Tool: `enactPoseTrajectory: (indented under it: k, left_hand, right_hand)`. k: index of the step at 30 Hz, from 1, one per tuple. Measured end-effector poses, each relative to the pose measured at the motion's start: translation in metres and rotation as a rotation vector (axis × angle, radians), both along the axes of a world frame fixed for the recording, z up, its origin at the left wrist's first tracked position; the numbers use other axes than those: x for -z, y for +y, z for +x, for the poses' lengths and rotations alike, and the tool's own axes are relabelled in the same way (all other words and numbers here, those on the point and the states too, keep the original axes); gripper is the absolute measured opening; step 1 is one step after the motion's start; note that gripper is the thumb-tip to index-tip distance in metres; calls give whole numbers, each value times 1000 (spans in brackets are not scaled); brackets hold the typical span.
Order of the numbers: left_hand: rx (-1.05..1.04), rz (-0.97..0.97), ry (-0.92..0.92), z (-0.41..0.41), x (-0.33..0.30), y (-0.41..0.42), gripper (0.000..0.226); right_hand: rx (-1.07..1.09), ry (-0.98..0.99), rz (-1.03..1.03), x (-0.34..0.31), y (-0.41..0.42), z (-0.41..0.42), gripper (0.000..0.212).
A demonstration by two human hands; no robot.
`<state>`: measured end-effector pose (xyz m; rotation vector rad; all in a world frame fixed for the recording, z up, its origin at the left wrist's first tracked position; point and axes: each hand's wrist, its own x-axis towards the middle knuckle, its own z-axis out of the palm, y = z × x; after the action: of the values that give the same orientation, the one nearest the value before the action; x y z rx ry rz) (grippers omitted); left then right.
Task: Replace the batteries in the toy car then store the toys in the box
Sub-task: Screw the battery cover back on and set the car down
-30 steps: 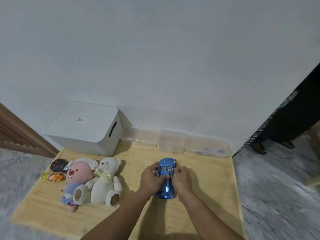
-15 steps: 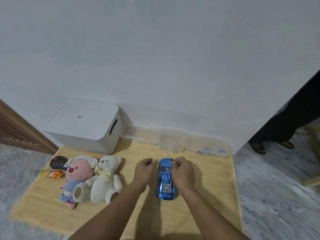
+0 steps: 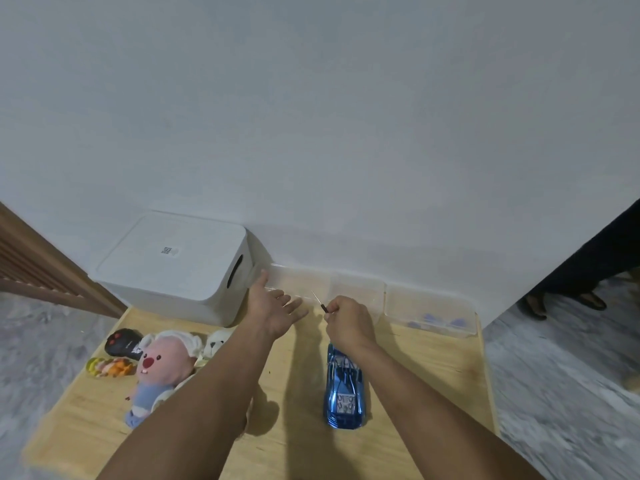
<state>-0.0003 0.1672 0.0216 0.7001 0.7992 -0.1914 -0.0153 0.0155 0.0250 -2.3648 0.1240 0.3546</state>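
A shiny blue toy car (image 3: 344, 388) lies on the wooden table (image 3: 415, 382), nose toward me. My right hand (image 3: 349, 322) hovers past the car's far end, shut on a small screwdriver (image 3: 320, 303) whose thin tip points up and left. My left hand (image 3: 273, 303) is open, palm up, fingers spread, reaching toward a clear tray (image 3: 298, 282) at the wall. The white lidded box (image 3: 176, 268) stands at the back left. A pink plush (image 3: 156, 372), a white teddy bear (image 3: 216, 342) partly hidden by my left arm, a black remote (image 3: 123, 342) and a small colourful toy (image 3: 109, 367) lie at the left.
Three clear trays line the wall; the right tray (image 3: 429, 311) holds purple items. A person's dark clothing and feet (image 3: 568, 296) stand at the right beyond the table. A wooden panel (image 3: 31, 271) is at the far left.
Both hands left the car and moved toward the wall. My right hand now holds the screwdriver raised; my left hand opened and reached to the left clear tray.
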Motion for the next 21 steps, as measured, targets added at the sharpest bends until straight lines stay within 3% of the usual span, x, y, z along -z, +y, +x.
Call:
enactPoseTrajectory:
  k: [6, 9, 16, 21]
  left_hand:
    - [63, 81, 8, 9, -6, 4, 81]
    - [111, 120, -2, 13, -10, 8, 79]
    - [227, 429, -28, 26, -17, 22, 78]
    - [256, 516, -54, 28, -20, 26, 74]
  right_hand:
    - [-151, -45, -232, -2, 14, 14, 34]
    - [-210, -75, -310, 0, 17, 19, 32]
    - [-254, -144, -313, 3, 27, 34, 34]
    - [-251, -204, -256, 3, 34, 47, 33]
